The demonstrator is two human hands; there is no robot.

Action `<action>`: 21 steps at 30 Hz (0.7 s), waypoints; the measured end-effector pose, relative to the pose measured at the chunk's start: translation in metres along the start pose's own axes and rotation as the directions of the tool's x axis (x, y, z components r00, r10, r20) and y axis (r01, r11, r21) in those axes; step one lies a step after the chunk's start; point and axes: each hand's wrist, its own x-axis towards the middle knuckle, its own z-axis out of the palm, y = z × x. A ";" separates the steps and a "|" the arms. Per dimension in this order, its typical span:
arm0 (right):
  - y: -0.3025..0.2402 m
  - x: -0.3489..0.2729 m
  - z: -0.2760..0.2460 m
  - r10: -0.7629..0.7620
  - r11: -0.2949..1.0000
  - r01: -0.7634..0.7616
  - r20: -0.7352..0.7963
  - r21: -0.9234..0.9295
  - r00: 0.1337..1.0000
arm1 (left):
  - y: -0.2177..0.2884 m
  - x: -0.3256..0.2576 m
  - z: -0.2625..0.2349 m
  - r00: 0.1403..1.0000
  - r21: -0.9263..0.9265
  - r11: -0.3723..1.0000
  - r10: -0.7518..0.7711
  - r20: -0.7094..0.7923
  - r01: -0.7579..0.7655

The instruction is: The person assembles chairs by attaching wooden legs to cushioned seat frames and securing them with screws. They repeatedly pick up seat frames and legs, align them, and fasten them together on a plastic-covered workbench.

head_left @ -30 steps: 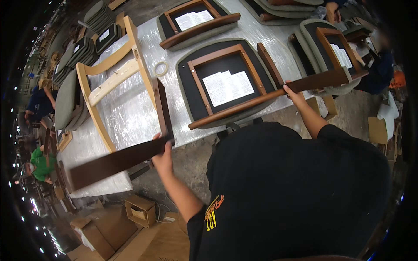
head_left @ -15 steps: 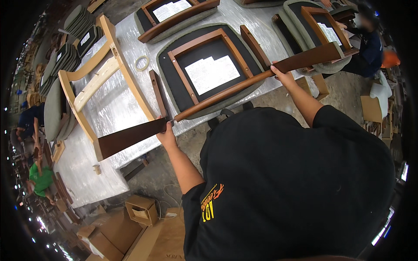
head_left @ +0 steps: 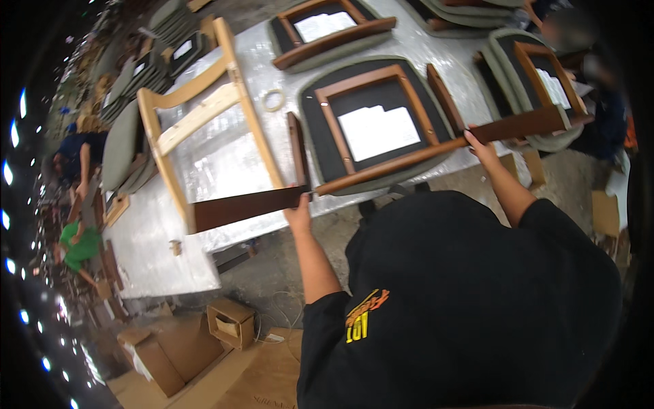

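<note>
An upside-down grey upholstered chair seat (head_left: 313, 133) with a brown wooden frame (head_left: 327, 129) lies on the plastic-covered table (head_left: 238, 160). Along its near edge runs a rounded brown rail (head_left: 388, 168). My left hand (head_left: 298, 213) is closed on the inner end of a dark tapered wooden leg (head_left: 245, 207), by the rail's left end; a narrow bar (head_left: 298, 150) stands off that leg along the seat's side. At the rail's right end, my right hand (head_left: 480, 146) grips a second dark leg (head_left: 521, 125), with another bar (head_left: 444, 100) beside the seat. Blur hides whether leg and rail touch.
A pale wooden chair frame (head_left: 192, 127) lies left of the seat, near a tape roll (head_left: 273, 101). More upturned seats (head_left: 334, 51) lie beyond. Cardboard boxes (head_left: 170, 354) stand below left. Other people (head_left: 80, 242) work at left and far right.
My view has turned, so the table and everything on it sit farther right in the picture. Both hands keep their grips on the legs at the rail's two ends.
</note>
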 end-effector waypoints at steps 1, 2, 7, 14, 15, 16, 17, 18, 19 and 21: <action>-0.002 -0.002 0.001 -0.005 1.000 0.005 0.001 0.021 1.000 | 0.002 0.000 0.001 1.000 0.120 0.993 0.013 0.014 -0.014; -0.004 -0.003 0.002 -0.007 1.000 0.007 0.012 0.021 1.000 | 0.003 -0.002 0.004 1.000 0.105 0.995 0.000 0.006 -0.001; -0.011 -0.004 0.003 0.010 0.999 -0.011 0.033 0.034 0.999 | 0.014 -0.018 0.010 0.995 -0.230 0.972 -0.034 0.089 0.054; -0.020 -0.012 0.000 0.063 0.995 -0.072 0.126 0.067 0.990 | 0.002 -0.036 0.030 0.966 -0.100 0.987 0.143 0.218 -0.123; -0.022 -0.015 0.000 0.079 0.993 -0.090 0.129 0.075 0.989 | 0.000 -0.034 0.032 0.973 -0.187 0.980 0.105 0.204 -0.066; -0.025 -0.018 0.001 0.073 0.992 -0.086 0.143 0.088 0.987 | -0.002 -0.032 0.035 0.969 -0.185 0.978 0.132 0.209 -0.093; -0.028 -0.021 0.002 0.053 0.993 -0.068 0.150 0.098 0.987 | -0.004 -0.030 0.036 0.970 -0.190 0.976 0.144 0.195 -0.106; -0.031 -0.023 0.002 0.058 0.993 -0.074 0.161 0.094 0.985 | -0.005 -0.029 0.037 0.978 -0.178 0.980 0.122 0.166 -0.092; -0.033 -0.024 0.003 0.060 0.993 -0.077 0.175 0.094 0.983 | -0.005 -0.028 0.036 0.970 -0.161 0.976 0.172 0.170 -0.145; -0.037 -0.026 0.002 0.045 0.994 -0.060 0.162 0.091 0.986 | -0.005 -0.027 0.035 0.967 -0.064 0.978 0.207 0.146 -0.200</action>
